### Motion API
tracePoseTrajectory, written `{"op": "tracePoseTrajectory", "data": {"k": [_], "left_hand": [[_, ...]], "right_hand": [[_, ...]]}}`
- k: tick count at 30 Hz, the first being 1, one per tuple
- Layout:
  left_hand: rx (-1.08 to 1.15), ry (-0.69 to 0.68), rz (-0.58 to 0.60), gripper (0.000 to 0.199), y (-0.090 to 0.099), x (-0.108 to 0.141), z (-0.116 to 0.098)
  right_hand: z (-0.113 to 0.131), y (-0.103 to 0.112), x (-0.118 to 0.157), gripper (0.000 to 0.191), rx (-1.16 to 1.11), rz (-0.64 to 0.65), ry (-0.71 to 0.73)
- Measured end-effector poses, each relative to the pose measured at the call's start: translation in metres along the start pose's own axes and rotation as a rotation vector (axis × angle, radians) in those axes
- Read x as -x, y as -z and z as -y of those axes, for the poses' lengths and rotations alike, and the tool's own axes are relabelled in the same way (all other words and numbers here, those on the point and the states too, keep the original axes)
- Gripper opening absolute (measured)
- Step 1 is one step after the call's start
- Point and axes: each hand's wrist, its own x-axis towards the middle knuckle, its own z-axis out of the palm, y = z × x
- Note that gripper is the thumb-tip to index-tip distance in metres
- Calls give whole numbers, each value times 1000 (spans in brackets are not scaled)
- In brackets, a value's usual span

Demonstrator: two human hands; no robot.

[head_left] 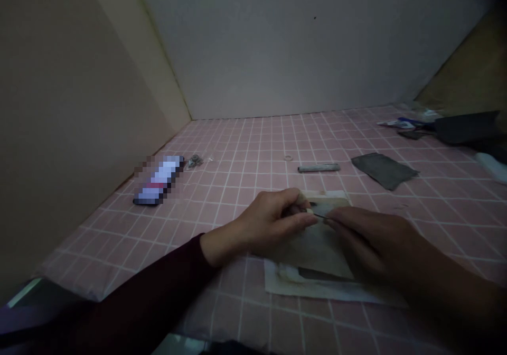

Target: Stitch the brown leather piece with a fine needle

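Note:
My left hand (277, 215) is closed, pinching a small pale piece (309, 212) between thumb and fingers; the fingers cover most of it. My right hand (368, 239) is closed around a thin metal rod (320, 216), whose narrow end reaches the pale piece. The rest of the rod is hidden in the fingers. Both hands are just above a stained, light-coloured sheet (336, 289) lying on the table. A pale ring (288, 158) and a grey, worn stick (319, 168) lie beyond the hands.
A pink checked cloth (222, 196) covers the table. A lit phone (159, 180) and a small clear bag with grey bits (194, 160) lie at left. Dark sandpaper-like sheet (384, 170) lies at right, with black sheet (467, 128) beyond. Walls stand behind and left.

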Motion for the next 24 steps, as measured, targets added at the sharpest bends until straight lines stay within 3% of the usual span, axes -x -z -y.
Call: {"op": "tracePoseTrajectory", "data": {"k": [4,6,13,16,21,24], "left_hand": [[-121,-123,4,15,-1,0,1],[-135,-158,3,16,-1,0,2],[3,47,0,22,0,0,-1],[-45,23,6,18,0,-1,0],[-139,-182,-13,15,-1,-2,4],[-105,-95,-32,14,-2,-2,5]], "right_hand": [[11,12,-5,33,-149,152,-57],[14,15,-7,36,-193,164,-66],[5,3,-4,19,55,-49,36],[9,9,-4,22,6,17,8],[16,21,-9,31,-352,254,-124],[13,17,-9,30,-248,169,-81]]}}
